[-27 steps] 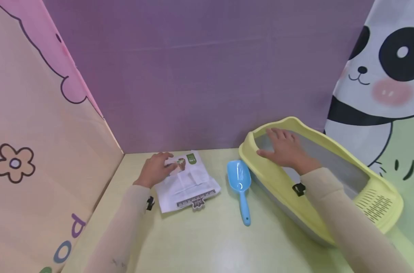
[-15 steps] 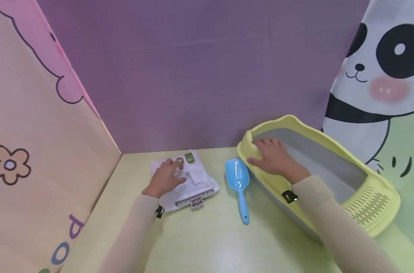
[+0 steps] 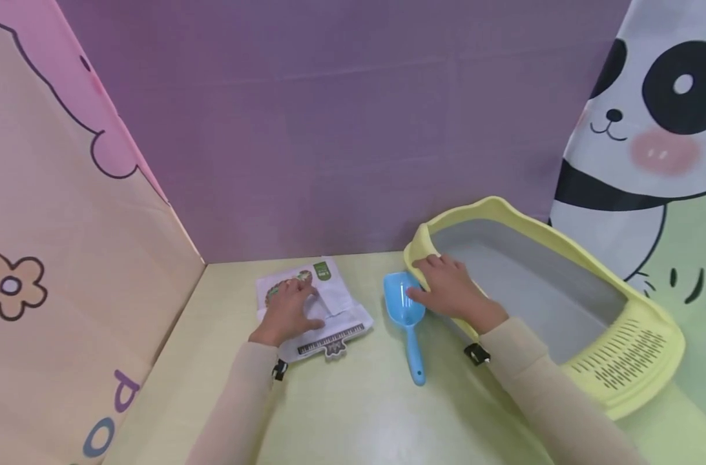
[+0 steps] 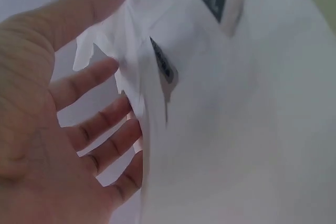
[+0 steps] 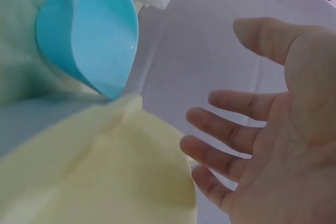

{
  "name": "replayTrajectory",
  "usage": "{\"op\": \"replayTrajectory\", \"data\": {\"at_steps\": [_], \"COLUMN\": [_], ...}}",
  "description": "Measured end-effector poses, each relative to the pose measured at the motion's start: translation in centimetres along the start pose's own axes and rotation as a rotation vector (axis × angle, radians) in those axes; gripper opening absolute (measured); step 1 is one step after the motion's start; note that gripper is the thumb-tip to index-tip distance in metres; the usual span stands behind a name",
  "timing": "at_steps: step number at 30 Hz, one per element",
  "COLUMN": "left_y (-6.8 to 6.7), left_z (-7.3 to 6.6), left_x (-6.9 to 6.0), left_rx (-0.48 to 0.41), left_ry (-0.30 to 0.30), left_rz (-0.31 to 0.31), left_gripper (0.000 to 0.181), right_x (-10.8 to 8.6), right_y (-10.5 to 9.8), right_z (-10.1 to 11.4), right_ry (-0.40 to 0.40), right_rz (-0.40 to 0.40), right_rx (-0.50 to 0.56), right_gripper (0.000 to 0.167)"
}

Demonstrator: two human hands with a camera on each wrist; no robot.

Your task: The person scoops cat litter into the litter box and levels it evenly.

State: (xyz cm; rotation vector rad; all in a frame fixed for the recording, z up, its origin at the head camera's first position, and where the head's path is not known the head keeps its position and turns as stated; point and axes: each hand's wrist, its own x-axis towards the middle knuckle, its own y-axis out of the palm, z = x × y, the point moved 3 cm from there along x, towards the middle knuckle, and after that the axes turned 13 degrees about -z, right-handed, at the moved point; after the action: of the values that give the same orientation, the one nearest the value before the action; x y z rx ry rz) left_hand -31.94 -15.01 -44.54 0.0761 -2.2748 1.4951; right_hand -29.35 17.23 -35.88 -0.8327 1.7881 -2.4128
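My left hand (image 3: 289, 313) is spread over a white printed bag (image 3: 336, 298) that lies on the table with its top folded. A ruler-like clip with a small decorative tab (image 3: 335, 349) sits along the bag's near edge. In the left wrist view the fingertips (image 4: 113, 148) reach the bag's side, and the thumb stays apart from them. My right hand (image 3: 454, 290) hovers at the left rim of a yellow and grey litter box (image 3: 626, 381), above the head of a blue litter scoop (image 3: 415, 358). Its fingers (image 5: 226, 129) are loosely extended and hold nothing.
The table (image 3: 353, 420) backs onto a purple cloth wall (image 3: 329, 129). A peach printed wall (image 3: 85, 213) borders the left side, and a panda-print wall (image 3: 620, 239) stands behind the litter box at right.
My left hand has moved right and down onto the bag. The right hand has come left and nearer, out from over the litter box to its rim beside the scoop.
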Motion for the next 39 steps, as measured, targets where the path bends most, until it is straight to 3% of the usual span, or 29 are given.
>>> {"op": "replayTrajectory", "data": {"at_steps": [5,9,14,19,26,39], "left_y": [0.3,0.5,0.9,1.2,1.1,1.5], "left_z": [-0.2,-0.4,-0.4,-0.2,-0.5,-0.8], "left_x": [-0.4,-0.5,-0.5,-0.6,-0.5,-0.3], "left_rx": [-0.002,-0.005,0.0,0.015,0.034,0.069], "left_ry": [-0.002,-0.018,-0.029,-0.017,-0.026,-0.081], "left_rz": [0.002,-0.009,-0.032,-0.043,-0.045,-0.049], "left_gripper": [0.074,0.078,0.081,0.085,0.09,0.099], "right_x": [-0.5,-0.8,-1.3,-2.0,-2.9,-3.8], "right_y": [1.4,2.5,4.5,6.4,8.7,11.5], "right_z": [0.5,0.9,1.5,2.5,4.0,5.9], "right_ry": [-0.081,-0.141,-0.084,-0.042,-0.041,0.05], "right_rz": [-0.021,0.015,0.148,0.223,0.254,0.269], "right_rx": [0.028,0.1,0.249,0.338,0.426,0.551], "right_gripper": [0.052,0.044,0.038,0.037,0.035,0.038]}}
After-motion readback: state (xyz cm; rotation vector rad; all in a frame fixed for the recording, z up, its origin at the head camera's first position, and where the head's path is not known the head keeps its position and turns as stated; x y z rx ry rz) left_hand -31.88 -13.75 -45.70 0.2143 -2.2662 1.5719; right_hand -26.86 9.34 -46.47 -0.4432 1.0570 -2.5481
